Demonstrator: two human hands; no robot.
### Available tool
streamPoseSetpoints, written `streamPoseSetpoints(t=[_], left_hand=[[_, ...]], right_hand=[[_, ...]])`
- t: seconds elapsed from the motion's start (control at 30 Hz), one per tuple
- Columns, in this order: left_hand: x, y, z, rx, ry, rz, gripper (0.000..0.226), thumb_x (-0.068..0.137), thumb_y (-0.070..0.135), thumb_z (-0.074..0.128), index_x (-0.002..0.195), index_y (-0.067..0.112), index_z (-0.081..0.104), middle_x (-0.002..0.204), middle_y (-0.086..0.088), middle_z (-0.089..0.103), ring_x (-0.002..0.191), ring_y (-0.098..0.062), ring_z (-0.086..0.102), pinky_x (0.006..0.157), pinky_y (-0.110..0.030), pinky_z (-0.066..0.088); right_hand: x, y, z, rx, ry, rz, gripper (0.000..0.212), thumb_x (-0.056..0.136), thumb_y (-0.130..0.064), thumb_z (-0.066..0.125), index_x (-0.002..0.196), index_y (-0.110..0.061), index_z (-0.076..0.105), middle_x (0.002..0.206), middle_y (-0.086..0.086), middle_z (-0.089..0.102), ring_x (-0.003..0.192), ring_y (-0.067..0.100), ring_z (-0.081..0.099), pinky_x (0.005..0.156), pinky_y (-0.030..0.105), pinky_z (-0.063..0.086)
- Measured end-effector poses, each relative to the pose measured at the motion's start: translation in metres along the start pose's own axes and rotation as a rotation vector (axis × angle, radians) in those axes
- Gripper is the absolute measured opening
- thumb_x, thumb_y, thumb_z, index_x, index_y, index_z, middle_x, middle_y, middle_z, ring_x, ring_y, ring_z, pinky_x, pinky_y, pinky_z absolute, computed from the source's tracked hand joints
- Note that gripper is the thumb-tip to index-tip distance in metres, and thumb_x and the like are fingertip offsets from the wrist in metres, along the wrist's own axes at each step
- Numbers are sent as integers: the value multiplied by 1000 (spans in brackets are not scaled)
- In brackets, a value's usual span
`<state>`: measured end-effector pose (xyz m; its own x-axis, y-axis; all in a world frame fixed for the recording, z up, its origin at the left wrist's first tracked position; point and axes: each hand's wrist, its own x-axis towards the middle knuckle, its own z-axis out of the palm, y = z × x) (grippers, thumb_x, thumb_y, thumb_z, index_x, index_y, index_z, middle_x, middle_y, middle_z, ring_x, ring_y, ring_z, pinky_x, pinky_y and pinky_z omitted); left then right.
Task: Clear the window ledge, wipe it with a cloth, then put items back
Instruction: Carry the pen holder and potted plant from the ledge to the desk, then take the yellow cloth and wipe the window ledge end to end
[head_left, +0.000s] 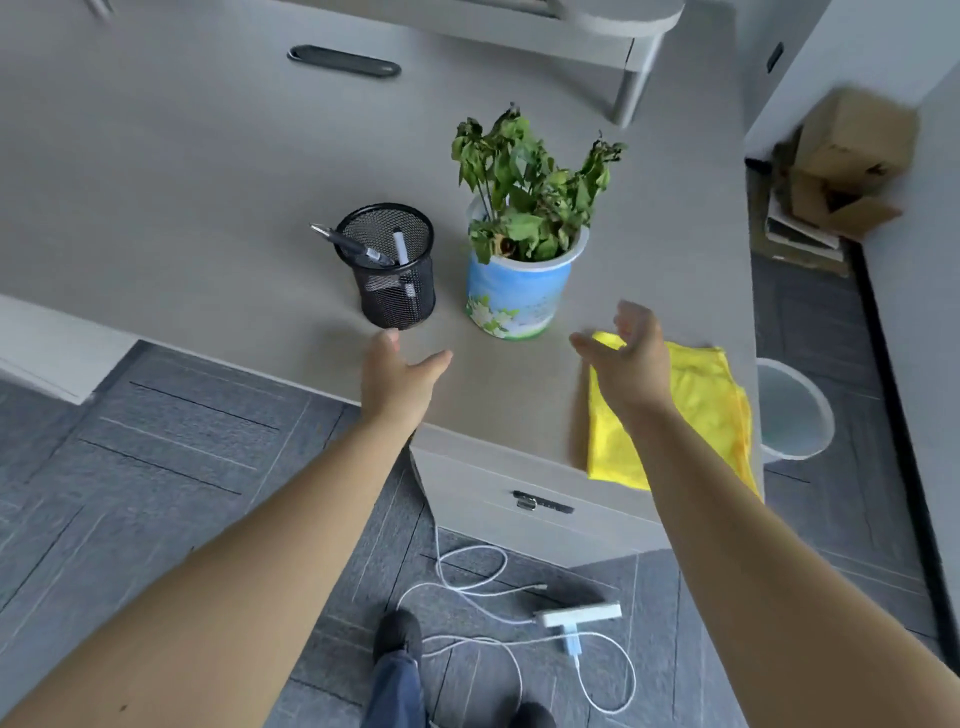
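Grey laminate covers the wide desk top (182, 171) on which the task's things stand. Near its front edge a black wire-mesh pen cup (392, 270) stands upright with two pens (363, 249) leaning inside it, and just beside it, to the right, stands a blue and white flower-printed pot (514, 296) that holds a wilted green plant (530, 182). A folded yellow microfibre cloth (706, 410) lies flat at the front right corner of the desk, partly overhanging the edge. The left hand (397, 379) reaches forward with fingers and thumb spread, empty, its fingertips close to the base of the pen cup; contact cannot be told. The right hand (631, 358) hovers over the near left part of the yellow cloth, fingers curled loosely and apart, gripping nothing, a little blurred. Both bare forearms stretch in from the bottom of the view. Under the desk front sits a pale drawer unit (519, 499) with a dark handle. On the dark grey carpet tiles (156, 467) lie a white power strip (576, 616) and looping white cables (467, 582), near a black shoe (397, 634). A pale round waste bin (795, 410) stands to the right of the desk, and brown cardboard boxes (841, 156) are piled farther back.
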<state>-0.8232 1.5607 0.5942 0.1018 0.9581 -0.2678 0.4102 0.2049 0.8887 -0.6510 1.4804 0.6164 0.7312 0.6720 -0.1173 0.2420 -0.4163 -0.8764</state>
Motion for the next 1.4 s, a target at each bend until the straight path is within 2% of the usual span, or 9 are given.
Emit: streamPoseSetpoints(t=[0.33,0.43,0.53,0.63,0.7,0.8,0.93,1.2,1.4], left_hand=[[-73,25,94,66,-184,-27,49,82,23,59,124,2,45,133,-16,50,123,-28,47,101,-34,36],[-71,29,116,44,-232,-83,52,76,26,64,119,0,48,129,-21,52,118,-32,50,100,-38,40],[-64,29,129,11,-294,-146,37,58,35,63,77,4,53,87,-23,55,88,-32,56,78,-42,45],[-61,28,132,4,-346,-170,20,69,19,66,64,8,50,67,-10,46,79,-24,47,66,-38,42],[-62,29,132,-6,-400,-188,21,64,12,66,58,13,46,68,-12,47,78,-24,45,70,-34,39],[-67,38,128,-9,-463,-162,10,68,5,58,65,13,52,71,-12,46,67,-21,43,64,-28,36],[-80,55,130,-75,-534,-87,41,82,-4,44,119,9,51,84,-7,53,74,-21,50,66,-28,39],[-157,89,184,-53,-777,125,47,81,-8,43,122,14,48,109,-8,48,98,-26,50,82,-38,41],[-266,101,264,24,-1026,204,47,82,-6,42,122,17,49,109,-7,48,93,-26,49,69,-31,42]], right_hand=[[-19,57,-96,-225,57,194,56,83,-25,63,133,-8,44,139,15,45,129,34,41,105,44,36],[-16,72,-106,-161,70,310,54,83,-19,62,131,-5,43,136,17,45,120,34,47,89,37,42],[-12,80,-108,-42,74,407,52,81,-14,63,127,-3,43,127,14,50,110,31,53,74,31,39],[-9,79,-104,9,35,468,18,80,-14,64,90,-6,51,80,7,47,84,24,45,55,27,36],[-11,76,-102,23,-6,498,17,81,-11,62,75,-7,46,68,5,41,77,24,43,50,28,32],[-17,74,-105,35,-3,451,7,80,-2,56,75,-4,50,67,9,40,63,22,35,49,26,24],[-32,68,-130,88,98,367,20,80,1,52,99,2,59,69,8,40,72,21,38,50,26,23],[-95,87,-227,258,399,391,35,80,2,52,115,-4,50,96,5,51,91,22,47,67,27,39],[-170,138,-330,309,675,464,38,81,1,54,118,-4,49,102,5,48,92,20,46,74,29,37]])
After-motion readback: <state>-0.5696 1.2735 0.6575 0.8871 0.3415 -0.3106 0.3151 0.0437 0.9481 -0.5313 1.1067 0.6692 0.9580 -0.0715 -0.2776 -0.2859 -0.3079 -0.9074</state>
